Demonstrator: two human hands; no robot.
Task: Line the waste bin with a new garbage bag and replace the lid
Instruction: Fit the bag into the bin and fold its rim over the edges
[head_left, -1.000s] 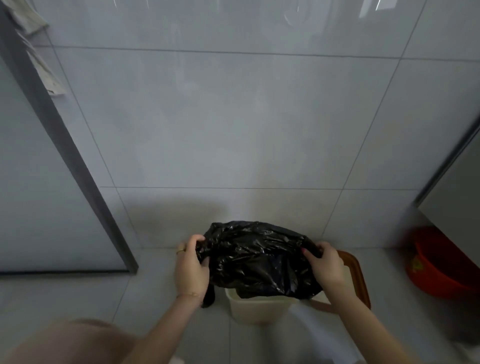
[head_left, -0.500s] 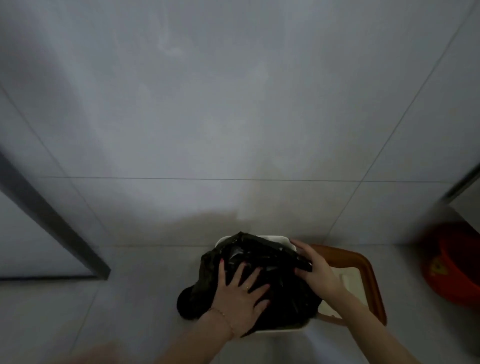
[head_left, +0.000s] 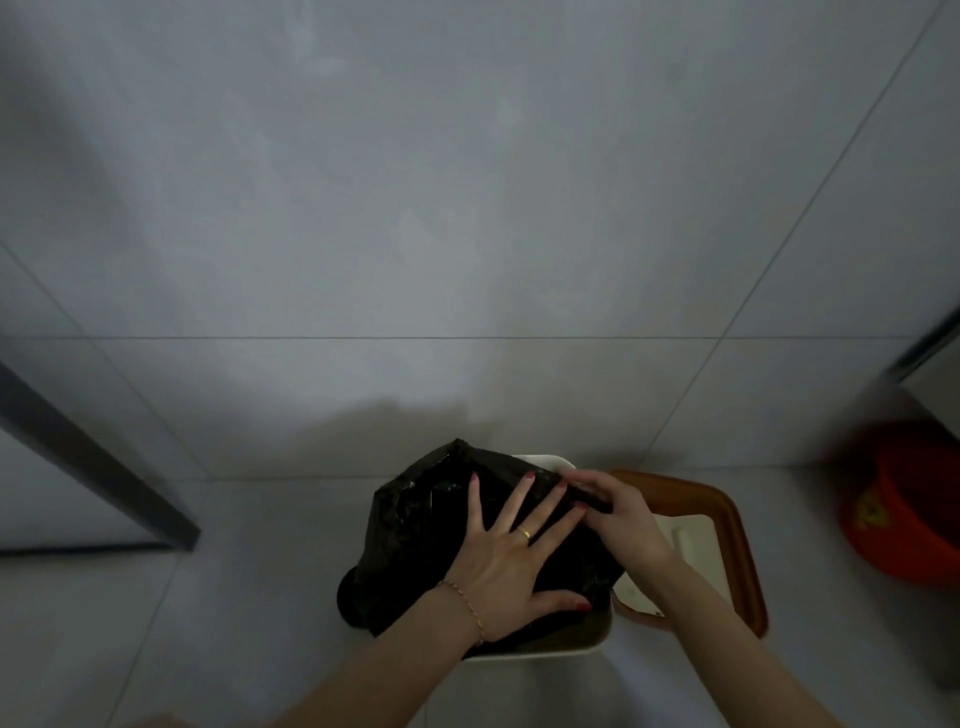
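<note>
Pale grey wall tiles (head_left: 467, 208) are filling most of the view, meeting a light tiled floor (head_left: 234, 597) in dim light. At the far left a dark frame post (head_left: 93, 457) is slanting down to the floor, its upper end cut off by the edge. In the middle, the black garbage bag (head_left: 415, 525) is lying crumpled over the mouth of the white waste bin (head_left: 540, 649), covering nearly all of it, so only slivers of rim are showing at the far and near sides (the bin's inside is hidden entirely). The left hand (head_left: 511, 577) is pressing flat on the bag, fingers straight and spread wide, thumb stretched toward the right, forearm reaching up from the bottom edge. The right hand (head_left: 618, 512) is sitting at the bag's right edge by the far rim, fingers curled and pinching the black plastic, though the fingertips are partly lost in the dark folds; its forearm is running off the lower right. Just beside the bin, the brown-rimmed lid (head_left: 727, 525) is lying on the floor, partly hidden behind that arm. At the far right, a blurred red basin (head_left: 909, 514) is being cut off by the frame.
</note>
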